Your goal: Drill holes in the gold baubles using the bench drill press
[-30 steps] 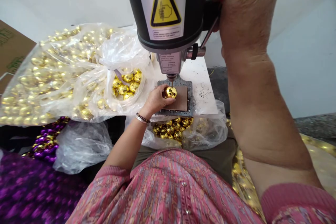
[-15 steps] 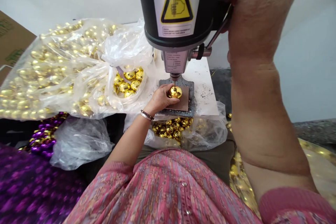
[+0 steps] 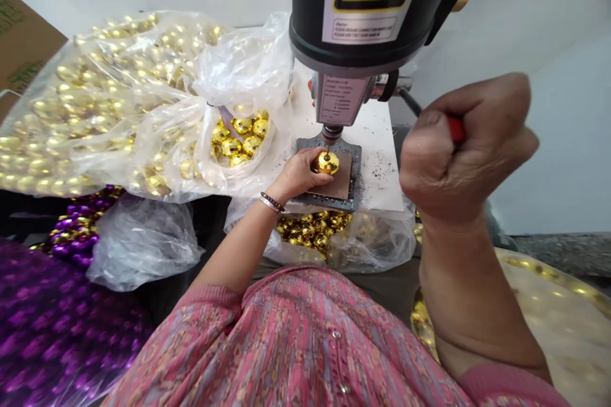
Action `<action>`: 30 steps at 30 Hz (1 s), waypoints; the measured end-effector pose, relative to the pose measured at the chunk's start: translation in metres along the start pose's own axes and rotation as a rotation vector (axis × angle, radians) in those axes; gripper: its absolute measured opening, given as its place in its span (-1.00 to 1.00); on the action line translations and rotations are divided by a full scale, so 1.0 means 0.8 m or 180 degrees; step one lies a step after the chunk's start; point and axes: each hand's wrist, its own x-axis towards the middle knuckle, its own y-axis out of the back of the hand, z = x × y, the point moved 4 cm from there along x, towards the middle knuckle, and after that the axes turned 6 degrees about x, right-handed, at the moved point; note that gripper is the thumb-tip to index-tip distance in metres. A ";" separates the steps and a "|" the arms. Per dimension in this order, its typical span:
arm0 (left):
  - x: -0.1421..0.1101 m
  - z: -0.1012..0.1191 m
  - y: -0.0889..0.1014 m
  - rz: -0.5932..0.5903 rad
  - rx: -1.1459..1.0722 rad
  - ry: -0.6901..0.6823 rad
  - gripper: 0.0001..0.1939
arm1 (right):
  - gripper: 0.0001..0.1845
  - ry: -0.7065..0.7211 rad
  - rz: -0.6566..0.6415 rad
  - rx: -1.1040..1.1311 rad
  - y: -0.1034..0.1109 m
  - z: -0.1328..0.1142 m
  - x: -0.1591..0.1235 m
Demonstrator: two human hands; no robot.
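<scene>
My left hand point(image 3: 305, 172) grips a shiny gold faceted ball point(image 3: 329, 164) between thumb and fingers. The ball rests on a brown board point(image 3: 338, 187) over the dark metal base point(image 3: 356, 191) of a bench drill press point(image 3: 367, 32). The drill bit point(image 3: 327, 148) comes down to the ball's top; whether its tip is inside, I cannot tell. My right hand point(image 3: 470, 143) is closed around the red-ended feed lever point(image 3: 457, 129) at the right of the drill head.
An open clear bag point(image 3: 210, 165) of gold balls sits left of the drill, beside a larger filled bag point(image 3: 95, 114). More gold balls point(image 3: 312, 232) lie in a bag below the table edge. Purple balls point(image 3: 57, 324) are at lower left. Dark shavings point(image 3: 377, 172) dot the white tabletop point(image 3: 382, 194).
My right hand has come down with the feed lever, and the drill chuck and bit sit lower against the ball. My left hand keeps its hold. The camera view has shifted slightly.
</scene>
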 end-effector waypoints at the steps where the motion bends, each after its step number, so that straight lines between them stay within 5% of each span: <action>1: 0.000 0.000 0.000 -0.0001 -0.0008 -0.0003 -0.32 | -0.89 0.0035 0.0028 -0.0036 0.000 0.003 -0.007; 10: -0.002 -0.002 -0.005 0.0004 -0.0196 0.0051 -0.35 | -0.77 -0.0019 0.0174 -0.0244 -0.010 0.018 -0.044; 19: -0.003 0.005 -0.005 -0.0069 -0.0273 -0.0065 -0.46 | -0.85 0.0543 0.0640 0.0124 -0.027 0.038 -0.069; 23: -0.004 0.006 -0.006 -0.0035 -0.0366 0.0046 -0.44 | -0.73 0.0633 0.0741 0.0186 -0.034 0.031 -0.076; 26: -0.003 0.006 -0.009 -0.0054 -0.0448 0.0119 -0.46 | -0.63 0.0500 0.0800 0.0259 -0.027 0.023 -0.052; 30: -0.011 0.010 -0.005 -0.0011 -0.0388 0.0146 -0.51 | -0.56 0.0036 0.0720 0.0323 -0.018 0.032 0.025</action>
